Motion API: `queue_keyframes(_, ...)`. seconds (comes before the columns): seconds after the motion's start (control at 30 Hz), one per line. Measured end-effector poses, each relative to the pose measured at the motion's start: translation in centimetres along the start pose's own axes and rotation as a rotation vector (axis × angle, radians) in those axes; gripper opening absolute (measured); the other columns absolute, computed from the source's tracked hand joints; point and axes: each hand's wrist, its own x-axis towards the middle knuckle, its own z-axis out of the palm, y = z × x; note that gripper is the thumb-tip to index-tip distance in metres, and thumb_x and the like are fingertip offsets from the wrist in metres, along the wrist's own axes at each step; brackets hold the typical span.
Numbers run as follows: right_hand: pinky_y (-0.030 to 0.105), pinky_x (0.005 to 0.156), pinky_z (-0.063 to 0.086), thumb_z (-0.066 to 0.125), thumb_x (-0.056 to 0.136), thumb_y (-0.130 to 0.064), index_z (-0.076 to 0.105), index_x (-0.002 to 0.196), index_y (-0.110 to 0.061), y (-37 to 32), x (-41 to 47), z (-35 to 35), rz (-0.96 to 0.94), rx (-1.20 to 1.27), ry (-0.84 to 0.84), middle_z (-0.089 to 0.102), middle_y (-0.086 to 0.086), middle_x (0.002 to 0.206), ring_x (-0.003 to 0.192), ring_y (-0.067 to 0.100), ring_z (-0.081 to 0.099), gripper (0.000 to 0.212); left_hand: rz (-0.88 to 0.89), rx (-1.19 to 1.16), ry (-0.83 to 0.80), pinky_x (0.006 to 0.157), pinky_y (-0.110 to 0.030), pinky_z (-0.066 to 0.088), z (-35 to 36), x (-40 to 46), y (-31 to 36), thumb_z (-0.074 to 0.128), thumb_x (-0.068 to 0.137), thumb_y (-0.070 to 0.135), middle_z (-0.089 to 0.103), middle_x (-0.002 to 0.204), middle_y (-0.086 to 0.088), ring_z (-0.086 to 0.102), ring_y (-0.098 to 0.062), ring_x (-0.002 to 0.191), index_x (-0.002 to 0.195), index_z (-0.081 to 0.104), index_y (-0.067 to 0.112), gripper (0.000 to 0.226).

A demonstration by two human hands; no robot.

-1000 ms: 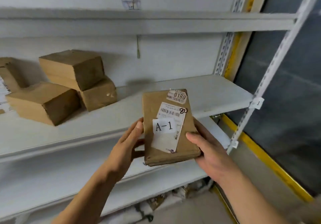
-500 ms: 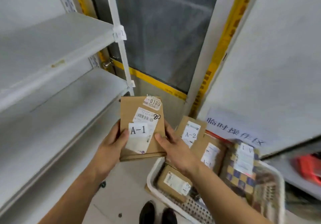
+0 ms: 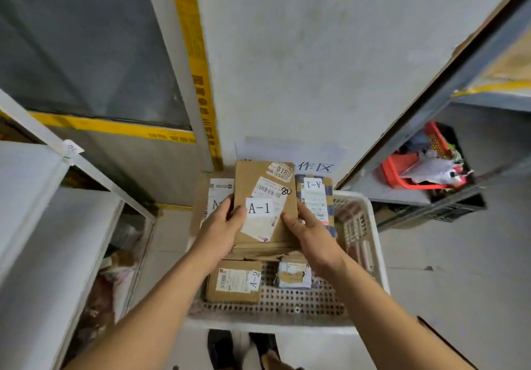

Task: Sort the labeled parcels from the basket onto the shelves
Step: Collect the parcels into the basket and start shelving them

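Observation:
I hold a flat brown parcel labelled A-1 point(image 3: 265, 194) in both hands above the white perforated basket point(image 3: 370, 237). My left hand point(image 3: 221, 226) grips its left edge, thumb on the A-1 label. My right hand point(image 3: 310, 232) grips its right edge. In the basket lie a brown parcel marked A-2 point(image 3: 234, 282), a small torn grey packet point(image 3: 294, 275), a checkered parcel with an upside-down A-1 label point(image 3: 316, 197) and another brown parcel point(image 3: 214, 194) partly hidden behind the held one.
White shelves point(image 3: 34, 226) run along the left, with goods on the lowest level. A second shelf unit at right holds a black crate point(image 3: 457, 206) with a red basket point(image 3: 402, 171). A grey wall with a paper sign stands ahead. My shoes show below the basket.
My view has swung from the left shelves round to the basket. The A-1 parcel, still held in both hands, now hangs over the basket instead of in front of the shelf.

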Motion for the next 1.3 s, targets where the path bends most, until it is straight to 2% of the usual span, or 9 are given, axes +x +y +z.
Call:
queue_keyframes(0.17, 0.042, 0.104, 0.058, 0.054, 0.111, -0.024, 0.053, 0.151, -0.035, 1.9, 3.3, -2.5, 0.100, -0.020, 0.120, 0.071, -0.007, 0.133, 0.122, 0.017, 0.067, 0.041, -0.036, 0.079, 0.056, 0.098, -0.034, 0.053, 3.1, 4.1, -0.5, 0.058, 0.105, 0.042, 0.065, 0.136, 0.015, 0.063, -0.006, 0.111, 0.154, 0.047, 0.036, 0.050)
queue_keyframes(0.47, 0.031, 0.092, 0.059, 0.064, 0.106, -0.027, 0.058, 0.150, -0.027, 4.2, 8.2, -3.1, 0.132, -0.097, 0.248, 0.070, -0.019, 0.117, 0.111, 0.009, 0.067, 0.044, -0.094, 0.304, 0.224, 0.107, -0.041, 0.052, 4.4, 7.9, -1.2, 0.066, 0.101, 0.042, 0.064, 0.145, 0.000, 0.061, -0.023, 0.128, 0.151, 0.056, 0.026, 0.053)
queue_keyframes(0.63, 0.047, 0.099, 0.060, 0.062, 0.104, -0.014, 0.066, 0.143, -0.024, 5.5, 9.4, -2.3, 0.144, -0.315, 0.398, 0.072, 0.000, 0.134, 0.118, 0.024, 0.067, 0.041, -0.051, 0.406, 0.316, 0.073, -0.015, 0.045, 4.8, 8.3, -2.6, 0.071, 0.097, 0.023, 0.075, 0.126, 0.008, 0.068, -0.009, 0.096, 0.134, 0.070, 0.028, 0.038)
queue_keyframes(0.8, 0.033, 0.091, 0.060, 0.064, 0.099, -0.009, 0.071, 0.134, -0.026, 5.7, 9.8, -1.8, 0.067, -0.507, 0.463, 0.076, -0.002, 0.123, 0.113, 0.018, 0.071, 0.040, 0.034, 0.598, 0.307, 0.089, -0.038, 0.059, 5.1, 8.2, -2.9, 0.067, 0.100, 0.019, 0.074, 0.120, -0.003, 0.069, -0.023, 0.107, 0.145, 0.062, 0.025, 0.046)
queue_keyframes(0.87, 0.032, 0.086, 0.059, 0.064, 0.099, -0.010, 0.071, 0.133, -0.025, 5.4, 9.5, -1.7, 0.060, -0.537, 0.440, 0.076, -0.001, 0.122, 0.107, 0.015, 0.069, 0.037, 0.036, 0.566, 0.274, 0.088, -0.039, 0.059, 4.9, 7.9, -3.0, 0.066, 0.101, 0.021, 0.073, 0.120, -0.004, 0.067, -0.020, 0.103, 0.147, 0.060, 0.025, 0.046)
queue_keyframes(1.0, 0.036, 0.083, 0.060, 0.062, 0.101, -0.017, 0.069, 0.133, -0.018, 4.0, 8.2, -1.1, -0.024, -0.642, 0.351, 0.072, 0.001, 0.120, 0.108, 0.022, 0.067, 0.033, 0.049, 0.422, 0.229, 0.074, -0.007, 0.040, 3.6, 6.6, -2.7, 0.066, 0.102, 0.024, 0.072, 0.124, 0.005, 0.062, -0.006, 0.100, 0.137, 0.068, 0.025, 0.035)
queue_keyframes(1.07, 0.047, 0.098, 0.057, 0.061, 0.103, -0.023, 0.066, 0.141, -0.018, 2.8, 7.2, -0.5, -0.064, -0.699, 0.301, 0.068, 0.004, 0.134, 0.122, 0.027, 0.062, 0.039, 0.046, 0.373, 0.233, 0.078, -0.011, 0.045, 2.6, 5.2, -2.0, 0.066, 0.103, 0.025, 0.072, 0.121, 0.007, 0.065, -0.007, 0.103, 0.133, 0.071, 0.025, 0.030)
queue_keyframes(1.13, 0.042, 0.104, 0.053, 0.064, 0.103, -0.028, 0.063, 0.143, -0.019, 1.3, 6.2, 0.2, -0.122, -0.722, 0.252, 0.065, 0.003, 0.141, 0.128, 0.024, 0.059, 0.040, 0.056, 0.337, 0.260, 0.089, -0.021, 0.053, 1.2, 3.5, -1.0, 0.066, 0.103, 0.024, 0.073, 0.120, 0.008, 0.066, -0.006, 0.103, 0.129, 0.073, 0.024, 0.027)
queue_keyframes(1.3, 0.026, 0.088, 0.047, 0.066, 0.103, -0.032, 0.067, 0.137, -0.018, -3.1, 4.4, 4.0, -0.295, -0.791, 0.041, 0.071, -0.002, 0.135, 0.117, 0.013, 0.066, 0.036, 0.047, 0.359, 0.401, 0.073, -0.010, 0.047, -3.5, -2.4, 0.7, 0.064, 0.104, 0.034, 0.072, 0.120, 0.012, 0.065, -0.003, 0.101, 0.130, 0.070, 0.030, 0.027)
